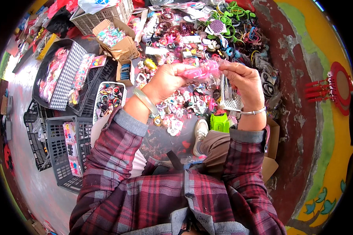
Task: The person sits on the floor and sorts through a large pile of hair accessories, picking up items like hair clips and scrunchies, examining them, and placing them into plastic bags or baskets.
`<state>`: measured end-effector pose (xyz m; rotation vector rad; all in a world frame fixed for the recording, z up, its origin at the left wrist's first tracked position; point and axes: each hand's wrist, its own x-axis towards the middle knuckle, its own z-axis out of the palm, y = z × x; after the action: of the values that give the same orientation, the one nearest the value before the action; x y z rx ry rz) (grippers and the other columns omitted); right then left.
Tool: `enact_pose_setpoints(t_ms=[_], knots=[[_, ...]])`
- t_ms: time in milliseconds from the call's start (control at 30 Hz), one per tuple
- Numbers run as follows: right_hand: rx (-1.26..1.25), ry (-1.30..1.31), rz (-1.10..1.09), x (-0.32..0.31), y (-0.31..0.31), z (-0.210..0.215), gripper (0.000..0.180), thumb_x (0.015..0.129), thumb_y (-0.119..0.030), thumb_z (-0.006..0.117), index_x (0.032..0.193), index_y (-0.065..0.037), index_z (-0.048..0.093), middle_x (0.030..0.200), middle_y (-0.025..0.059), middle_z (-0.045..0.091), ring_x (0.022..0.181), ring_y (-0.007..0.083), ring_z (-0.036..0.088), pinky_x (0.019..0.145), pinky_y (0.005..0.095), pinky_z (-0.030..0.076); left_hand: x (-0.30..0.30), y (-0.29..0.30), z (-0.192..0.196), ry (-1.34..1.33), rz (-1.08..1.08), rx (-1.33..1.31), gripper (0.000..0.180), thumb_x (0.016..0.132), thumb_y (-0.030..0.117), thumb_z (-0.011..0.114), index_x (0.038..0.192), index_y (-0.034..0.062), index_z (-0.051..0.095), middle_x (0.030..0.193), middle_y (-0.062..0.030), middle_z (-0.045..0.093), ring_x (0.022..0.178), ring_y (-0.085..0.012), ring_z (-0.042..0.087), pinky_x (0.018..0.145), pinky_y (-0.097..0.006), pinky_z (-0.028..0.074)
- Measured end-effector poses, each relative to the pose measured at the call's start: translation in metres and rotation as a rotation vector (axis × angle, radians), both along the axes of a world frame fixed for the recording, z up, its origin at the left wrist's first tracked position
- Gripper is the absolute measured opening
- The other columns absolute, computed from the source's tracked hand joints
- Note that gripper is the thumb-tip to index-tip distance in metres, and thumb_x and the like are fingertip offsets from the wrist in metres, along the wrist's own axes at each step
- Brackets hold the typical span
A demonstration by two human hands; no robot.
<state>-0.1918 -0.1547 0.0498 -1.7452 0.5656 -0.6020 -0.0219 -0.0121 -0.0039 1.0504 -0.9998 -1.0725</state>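
Between my hands is a clear plastic bag of pink pieces, held up above a wide heap of hair accessories. My left hand is closed around the bag's left side, thumb along it. The fingers of my right hand pinch the bag's thin, see-through right end. What the pink pieces are exactly, I cannot make out. Right below the bag lie small pink, white and red hair ornaments. A white perforated basket stands under my right hand, partly hidden by it.
Green headbands lie at the far right of the heap. To the left are a white basket of hair ties, a grey plastic crate and a cardboard box of small packets. A bright green container stands near my shoe.
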Motion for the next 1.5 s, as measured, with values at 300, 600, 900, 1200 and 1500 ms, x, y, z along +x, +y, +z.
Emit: enact_pose_setpoints(t_ms=[300,600,900,1200,1500], knots=[[-0.241,-0.023,0.138,-0.001,-0.001,0.000,0.016,0.079,0.002,0.054,0.088,-0.003,0.067,0.080,0.0011,0.060,0.061,0.0041,0.047,0.053,0.0170,0.037,0.001,0.005,0.005,0.253,-0.119,0.225,0.036,0.082,-0.002,0.051,0.118,-0.0012,0.049,0.106,-0.0122,0.060,0.097,-0.0213,0.060,0.082,-0.033,0.051],[0.320,0.035,-0.052,0.000,0.002,0.004,0.012,0.083,-0.011,0.058,0.086,-0.001,0.064,0.065,0.0055,0.063,0.044,0.0030,0.043,0.040,0.0172,0.031,0.000,0.001,0.000,0.252,-0.053,0.086,0.036,0.082,-0.004,0.051,0.117,-0.0023,0.051,0.109,-0.0106,0.059,0.098,-0.0178,0.058,0.087,-0.030,0.046],[0.181,0.269,-0.033,0.003,0.006,0.003,0.015,0.078,-0.016,0.067,0.081,-0.001,0.068,0.059,-0.0022,0.057,0.046,0.0014,0.041,0.041,0.0177,0.030,-0.008,-0.003,-0.012,-0.056,-0.016,-0.016,0.035,0.083,-0.006,0.049,0.118,-0.0001,0.051,0.110,-0.0075,0.058,0.100,-0.0133,0.055,0.089,-0.028,0.044],[0.035,0.322,0.025,0.002,0.006,-0.001,0.011,0.076,-0.008,0.065,0.083,0.000,0.067,0.062,-0.0035,0.056,0.053,0.0021,0.044,0.045,0.0187,0.034,-0.010,0.000,-0.011,0.089,-0.179,0.144,0.041,0.085,0.001,0.054,0.124,-0.0007,0.043,0.115,-0.0085,0.056,0.105,-0.0152,0.054,0.089,-0.028,0.044],[-0.249,0.178,0.099,-0.008,-0.007,-0.008,0.016,0.069,0.002,0.059,0.084,-0.003,0.066,0.071,-0.0022,0.060,0.062,0.0034,0.049,0.057,0.0197,0.041,-0.005,0.004,0.001,0.210,-0.240,0.193,0.033,0.084,0.006,0.057,0.116,-0.0001,0.053,0.106,-0.0076,0.061,0.097,-0.0124,0.058,0.083,-0.025,0.047]])
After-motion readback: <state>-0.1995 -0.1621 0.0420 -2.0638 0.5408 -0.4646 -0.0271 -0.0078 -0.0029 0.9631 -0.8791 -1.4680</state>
